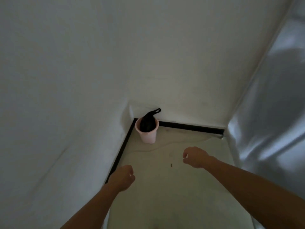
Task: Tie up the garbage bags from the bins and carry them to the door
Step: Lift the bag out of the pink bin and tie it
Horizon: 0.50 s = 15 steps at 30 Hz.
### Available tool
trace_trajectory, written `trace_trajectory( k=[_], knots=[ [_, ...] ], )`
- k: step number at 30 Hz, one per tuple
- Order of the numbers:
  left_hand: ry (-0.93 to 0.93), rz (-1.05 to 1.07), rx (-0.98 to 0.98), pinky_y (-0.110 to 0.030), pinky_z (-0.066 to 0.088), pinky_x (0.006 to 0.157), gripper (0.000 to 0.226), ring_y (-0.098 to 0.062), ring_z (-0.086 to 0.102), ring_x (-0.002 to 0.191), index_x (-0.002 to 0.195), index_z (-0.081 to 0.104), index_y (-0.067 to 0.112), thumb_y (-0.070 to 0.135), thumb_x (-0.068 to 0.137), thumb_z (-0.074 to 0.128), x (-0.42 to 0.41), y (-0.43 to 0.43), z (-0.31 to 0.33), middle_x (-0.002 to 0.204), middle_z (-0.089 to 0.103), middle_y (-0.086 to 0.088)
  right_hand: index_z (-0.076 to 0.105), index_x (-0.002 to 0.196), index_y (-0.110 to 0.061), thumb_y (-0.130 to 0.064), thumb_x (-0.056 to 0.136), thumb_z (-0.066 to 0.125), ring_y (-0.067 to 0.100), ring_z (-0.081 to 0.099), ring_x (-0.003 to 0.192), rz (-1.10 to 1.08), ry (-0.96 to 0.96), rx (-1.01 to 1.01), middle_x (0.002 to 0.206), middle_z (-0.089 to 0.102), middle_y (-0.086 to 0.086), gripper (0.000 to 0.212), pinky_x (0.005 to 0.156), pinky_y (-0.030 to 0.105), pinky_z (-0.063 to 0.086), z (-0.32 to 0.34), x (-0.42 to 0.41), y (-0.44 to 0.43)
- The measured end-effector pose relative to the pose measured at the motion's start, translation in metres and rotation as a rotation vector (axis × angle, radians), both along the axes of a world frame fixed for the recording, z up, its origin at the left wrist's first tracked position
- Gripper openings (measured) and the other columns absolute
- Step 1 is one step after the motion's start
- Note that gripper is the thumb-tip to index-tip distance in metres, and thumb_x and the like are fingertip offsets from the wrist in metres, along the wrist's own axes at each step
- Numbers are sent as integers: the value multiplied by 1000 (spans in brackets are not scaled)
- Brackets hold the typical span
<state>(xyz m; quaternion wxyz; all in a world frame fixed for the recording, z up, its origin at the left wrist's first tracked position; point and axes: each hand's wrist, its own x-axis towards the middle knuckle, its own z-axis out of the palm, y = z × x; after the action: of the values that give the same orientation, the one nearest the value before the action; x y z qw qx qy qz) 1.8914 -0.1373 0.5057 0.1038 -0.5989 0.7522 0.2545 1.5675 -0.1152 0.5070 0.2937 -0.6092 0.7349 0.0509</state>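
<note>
While my left hand (123, 178) and right hand (195, 157) reach out loosely curled and empty, I should grasp the black garbage bag's (147, 123) loop in the pink bin (147, 135), far corner.

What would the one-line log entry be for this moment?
stage: pre-grasp | black bag in pink bin, corner | left hand empty | right hand empty

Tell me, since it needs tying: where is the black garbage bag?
In the head view, the black garbage bag sits inside the pink bin in the floor corner where two walls meet, ahead of the left hand and right hand.
</note>
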Motion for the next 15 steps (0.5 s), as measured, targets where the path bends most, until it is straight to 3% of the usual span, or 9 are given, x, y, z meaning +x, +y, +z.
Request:
trace_trajectory(
  k=[4,9,12,15],
  knots=[
    [-10,66,60,-28,49,82,19,-16,54,87,75,41,29,30,92,51,6,-91,-24,101,61,-4,60,119,-21,-37,93,57,21,55,112,82,-28,27,125,58,2,31,91,30,43,-20,4,-104],
    [-22,47,94,-27,47,81,30,-16,53,86,68,35,26,25,94,49,-6,-229,-47,86,52,2,61,119,-20,-37,92,57,21,54,116,81,-10,86,127,58,2,32,95,31,43,-49,-11,-225],
    [-16,9,107,-27,46,81,28,-20,58,96,69,35,27,25,94,49,-23,-310,-40,101,60,-5,62,119,-21,-37,92,58,21,55,115,16,3,80,127,58,2,32,94,29,43,-45,-27,-298],
    [-20,-19,111,-28,47,81,10,-24,60,103,84,46,20,23,92,50,-42,-386,-32,110,63,-9,63,118,-22,-39,91,60,20,56,115,-23,-1,61,127,59,2,33,94,28,43,-39,-42,-365]
  ],
)
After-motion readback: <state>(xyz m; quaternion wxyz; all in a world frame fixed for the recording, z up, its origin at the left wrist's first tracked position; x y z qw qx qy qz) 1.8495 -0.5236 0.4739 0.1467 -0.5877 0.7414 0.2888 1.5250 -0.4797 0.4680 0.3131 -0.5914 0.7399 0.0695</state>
